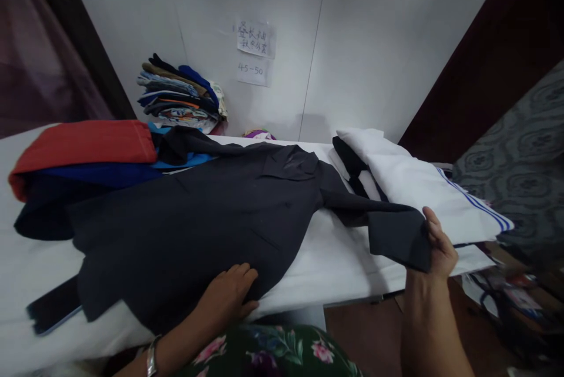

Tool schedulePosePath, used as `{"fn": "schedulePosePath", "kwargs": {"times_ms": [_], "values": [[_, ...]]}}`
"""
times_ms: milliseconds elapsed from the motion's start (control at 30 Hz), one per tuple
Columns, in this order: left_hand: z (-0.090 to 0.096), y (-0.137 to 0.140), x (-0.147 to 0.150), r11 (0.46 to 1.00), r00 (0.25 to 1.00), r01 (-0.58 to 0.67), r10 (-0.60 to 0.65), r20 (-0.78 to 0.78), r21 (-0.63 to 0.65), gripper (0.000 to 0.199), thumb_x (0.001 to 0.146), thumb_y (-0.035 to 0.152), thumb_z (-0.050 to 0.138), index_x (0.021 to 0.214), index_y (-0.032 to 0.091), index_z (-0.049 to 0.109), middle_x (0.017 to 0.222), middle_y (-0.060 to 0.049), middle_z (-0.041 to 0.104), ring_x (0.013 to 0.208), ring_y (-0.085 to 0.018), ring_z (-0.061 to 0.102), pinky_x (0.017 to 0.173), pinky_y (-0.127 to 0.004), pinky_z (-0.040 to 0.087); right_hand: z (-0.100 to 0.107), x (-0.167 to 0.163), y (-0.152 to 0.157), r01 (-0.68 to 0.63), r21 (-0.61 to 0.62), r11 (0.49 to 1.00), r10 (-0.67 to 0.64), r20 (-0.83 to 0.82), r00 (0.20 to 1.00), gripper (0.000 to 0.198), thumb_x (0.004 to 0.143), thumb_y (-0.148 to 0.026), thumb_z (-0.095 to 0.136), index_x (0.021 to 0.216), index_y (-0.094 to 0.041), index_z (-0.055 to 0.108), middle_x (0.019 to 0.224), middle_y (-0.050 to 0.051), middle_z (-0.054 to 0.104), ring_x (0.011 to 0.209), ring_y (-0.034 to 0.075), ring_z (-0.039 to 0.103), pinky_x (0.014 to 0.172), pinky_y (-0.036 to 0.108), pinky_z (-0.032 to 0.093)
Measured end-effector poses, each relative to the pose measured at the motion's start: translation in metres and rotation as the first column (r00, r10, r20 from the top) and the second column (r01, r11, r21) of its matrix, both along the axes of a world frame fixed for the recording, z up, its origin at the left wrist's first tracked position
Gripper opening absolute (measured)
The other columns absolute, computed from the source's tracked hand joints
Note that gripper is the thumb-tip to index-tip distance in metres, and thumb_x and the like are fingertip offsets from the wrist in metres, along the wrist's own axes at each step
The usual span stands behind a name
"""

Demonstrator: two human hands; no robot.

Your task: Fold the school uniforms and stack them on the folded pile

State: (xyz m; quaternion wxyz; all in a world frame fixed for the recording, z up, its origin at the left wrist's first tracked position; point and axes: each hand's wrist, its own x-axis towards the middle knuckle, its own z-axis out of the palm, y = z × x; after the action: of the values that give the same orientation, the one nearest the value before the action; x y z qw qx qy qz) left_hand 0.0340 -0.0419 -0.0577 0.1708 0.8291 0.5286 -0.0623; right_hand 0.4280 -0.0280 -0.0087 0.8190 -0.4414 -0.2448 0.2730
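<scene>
A dark jacket is lying spread across the white-covered desk, collar towards the wall and hem hanging at the near edge. The left hand is resting flat on the jacket's lower front, fingers spread and pressing the cloth down, gripping nothing. The right hand is pinching the cuff end of the jacket's sleeve, thumb on top, holding it stretched out to the side over the folded white cloth with blue stripes.

At the far left, 1 red folded garment is sitting on top of blue ones, just touching the jacket's shoulder area. Against the wall a stack of folded clothes is standing (mixed colours, too small to sort), with 2 paper notes taped above it. A dark phone-like slab is lying near the left corner of the desk, partly under the hem.

Risks, judged from how things lie: the hem is already overhanging the near edge, so if the left hand lifts while the right is pulling the sleeve, the whole jacket could be sliding off towards the floor. Dragging the sleeve across could also be rumpling the white cloth beneath it, and any tug leftwards could be nudging the slab off the corner.
</scene>
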Motion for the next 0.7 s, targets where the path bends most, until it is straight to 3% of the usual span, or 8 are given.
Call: {"fn": "schedulePosePath", "kwargs": {"times_ms": [133,233,400,500,600,700], "values": [[0.004,0.004,-0.003,0.999,0.999,-0.024,0.025,0.024,-0.023,0.026,0.075,0.016,0.046,0.094,0.020,0.062,0.104,-0.009,0.066,0.099,-0.024,0.061,0.084,-0.035,0.045,0.016,0.007,0.016,-0.011,-0.012,1.000,0.011,0.060,0.998,0.034,0.068,-0.031,0.065,0.101,-0.025,0.071,0.074,0.000,0.067,0.072,0.021,0.065,0.080,0.042,0.054],[0.017,0.010,-0.015,0.994,0.978,-0.064,0.080,0.192,-0.088,0.023,0.076,0.017,0.041,0.087,0.020,0.061,0.093,-0.005,0.067,0.088,-0.019,0.062,0.080,-0.032,0.044,0.034,0.010,0.036,-0.027,0.001,1.000,0.027,0.119,0.993,0.029,0.073,-0.031,0.058,0.099,-0.030,0.071,0.074,0.002,0.067,0.079,0.023,0.067,0.083,0.045,0.053],[0.049,0.034,-0.059,0.956,0.840,-0.096,0.228,0.493,-0.279,0.020,0.078,0.031,0.045,0.086,0.021,0.060,0.081,0.001,0.064,0.072,-0.014,0.057,0.067,-0.025,0.044,0.075,0.006,0.087,-0.088,-0.020,0.996,0.089,0.368,0.925,0.036,0.084,-0.032,0.040,0.111,-0.033,0.065,0.100,0.001,0.070,0.102,0.024,0.066,0.086,0.045,0.053],[0.059,0.054,-0.088,0.898,0.729,-0.171,0.392,0.561,-0.405,0.022,0.076,0.039,0.050,0.085,0.021,0.059,0.077,0.002,0.063,0.067,-0.014,0.057,0.063,-0.025,0.045,0.114,-0.013,0.129,-0.178,0.024,0.984,0.157,0.363,0.919,0.038,0.087,-0.027,0.036,0.109,-0.026,0.067,0.094,0.003,0.072,0.099,0.023,0.067,0.082,0.039,0.054],[0.058,0.072,-0.110,0.812,0.619,-0.275,0.559,0.552,-0.515,0.026,0.070,0.043,0.054,0.083,0.022,0.060,0.077,0.000,0.066,0.067,-0.017,0.061,0.063,-0.028,0.050,0.155,-0.048,0.177,-0.364,0.032,0.931,0.341,0.283,0.896,0.038,0.091,-0.023,0.035,0.108,-0.014,0.067,0.076,0.000,0.071,0.085,0.015,0.069,0.078,0.030,0.049],[0.043,0.085,-0.125,0.774,0.596,-0.416,0.628,0.500,-0.477,0.028,0.067,0.043,0.053,0.083,0.023,0.065,0.078,-0.002,0.070,0.071,-0.022,0.066,0.064,-0.031,0.054,0.186,-0.094,0.231,-0.473,-0.026,0.881,0.457,0.304,0.836,0.041,0.090,-0.035,0.043,0.099,-0.003,0.067,0.080,0.003,0.072,0.080,0.014,0.069,0.073,0.030,0.048]]}}
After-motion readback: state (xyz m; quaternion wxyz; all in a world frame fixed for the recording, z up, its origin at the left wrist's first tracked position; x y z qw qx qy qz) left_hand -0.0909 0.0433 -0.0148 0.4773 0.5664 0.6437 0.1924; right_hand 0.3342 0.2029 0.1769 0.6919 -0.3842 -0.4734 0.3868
